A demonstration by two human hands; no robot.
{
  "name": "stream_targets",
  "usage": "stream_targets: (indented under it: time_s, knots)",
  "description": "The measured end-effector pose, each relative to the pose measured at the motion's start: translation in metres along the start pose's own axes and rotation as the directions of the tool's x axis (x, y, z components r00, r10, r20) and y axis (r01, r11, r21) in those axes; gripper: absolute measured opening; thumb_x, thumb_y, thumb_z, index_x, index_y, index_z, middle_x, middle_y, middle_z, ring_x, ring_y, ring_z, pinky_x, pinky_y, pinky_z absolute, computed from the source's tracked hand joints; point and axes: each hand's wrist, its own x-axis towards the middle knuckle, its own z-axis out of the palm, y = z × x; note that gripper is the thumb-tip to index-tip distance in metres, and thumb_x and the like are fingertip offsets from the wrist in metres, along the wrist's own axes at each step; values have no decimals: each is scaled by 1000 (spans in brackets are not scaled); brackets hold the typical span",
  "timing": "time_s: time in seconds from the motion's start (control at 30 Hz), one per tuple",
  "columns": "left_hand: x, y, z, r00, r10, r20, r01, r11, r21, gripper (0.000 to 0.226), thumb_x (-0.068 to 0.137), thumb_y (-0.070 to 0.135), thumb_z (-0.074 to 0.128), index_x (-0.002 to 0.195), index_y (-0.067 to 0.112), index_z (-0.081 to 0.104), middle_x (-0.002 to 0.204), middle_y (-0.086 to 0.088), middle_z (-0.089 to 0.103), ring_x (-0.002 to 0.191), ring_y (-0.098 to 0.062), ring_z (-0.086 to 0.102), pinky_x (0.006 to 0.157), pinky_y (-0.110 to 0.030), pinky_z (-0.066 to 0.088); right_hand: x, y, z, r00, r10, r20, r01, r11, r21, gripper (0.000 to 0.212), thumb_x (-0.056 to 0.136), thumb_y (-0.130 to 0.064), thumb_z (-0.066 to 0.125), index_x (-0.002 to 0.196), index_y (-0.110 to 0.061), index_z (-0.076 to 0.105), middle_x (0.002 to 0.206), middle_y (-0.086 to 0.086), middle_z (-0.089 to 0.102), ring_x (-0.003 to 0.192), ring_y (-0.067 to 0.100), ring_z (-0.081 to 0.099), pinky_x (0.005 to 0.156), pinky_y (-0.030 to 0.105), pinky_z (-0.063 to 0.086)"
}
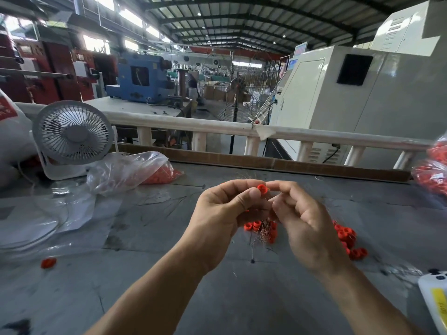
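Note:
A small red plastic cap [263, 189] is held up above the grey table [169, 262]. My left hand [217, 213] pinches it between thumb and forefinger. My right hand [304, 218] meets it from the right, its fingertips touching the cap and curled over what looks like thin copper wire [262, 232] that hangs below the hands. Beneath the hands lies a small heap of red caps [256, 226], and more red caps [348, 240] lie to the right of my right wrist.
A white desk fan [72, 134] stands at the left. Next to it lies a clear plastic bag of red caps [145, 170]. More bagged caps [433, 170] sit at the right edge. A lone red cap [48, 262] and a white container [435, 301] also rest on the table.

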Motion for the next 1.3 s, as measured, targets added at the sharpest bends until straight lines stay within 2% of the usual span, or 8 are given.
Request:
stream_targets:
  time_s: [0.1,0.2,0.3,0.43,0.57,0.77,1.07,1.3]
  knots:
    - [0,2,1,1000,-8,1,8,1000,-28,22,84,11,70,103,1,75,100,-23,73,88,-28,75,77,-31,62,-2,-2,2,999,7,37,-5,998,-57,28,102,-27,54,123,-44,61,97,-11,78,83,28,74,75,50,61]
    - [0,2,1,1000,-8,-18,7,998,-61,27,82,12,71,105,-2,71,105,-27,73,92,-32,75,78,-31,62,-1,3,0,997,41,67,-37,998,-55,32,102,-28,57,130,-41,59,108,-19,77,97,11,75,84,34,61]
    - [2,2,-1,997,13,-76,-20,996,-87,27,82,13,71,105,-2,71,108,-28,73,96,-33,75,79,-31,62,4,13,-7,991,87,-104,-97,991,-94,34,100,-20,65,130,-37,61,116,-23,72,106,-4,68,88,17,54]
    - [5,2,-8,985,28,-169,-49,992,-117,18,81,12,74,96,4,76,106,-28,74,98,-35,75,78,-31,62,11,27,-24,926,181,-333,-300,885,-355,15,95,-18,68,100,-32,70,90,-17,73,82,-5,65,73,20,50]
    - [6,2,-12,979,48,-199,-74,989,-125,14,81,13,75,93,7,79,106,-27,74,100,-34,75,80,-31,63,8,39,-30,918,334,-215,-394,695,-602,12,93,-23,69,85,-30,74,76,-19,68,72,2,61,60,22,41]
    - [5,4,-11,976,67,-208,-94,988,-120,14,82,13,74,93,6,78,106,-27,74,100,-33,75,84,-33,63,10,44,-14,940,321,-119,-306,636,-708,7,95,-27,69,97,-30,75,98,-10,71,88,14,62,78,29,50]
    - [6,7,-9,977,96,-189,-121,985,-122,12,84,12,73,94,7,78,107,-26,75,102,-33,75,85,-33,62,11,45,-3,946,316,-75,-274,651,-708,12,93,-35,73,103,-29,71,101,-9,67,93,15,64,85,35,54]
    - [7,7,-9,977,107,-186,-129,986,-108,20,82,13,74,99,3,75,106,-26,75,101,-34,75,83,-32,63,10,48,-8,937,302,-176,-349,779,-520,10,90,-23,78,89,-26,69,79,-13,68,77,6,65,74,29,55]
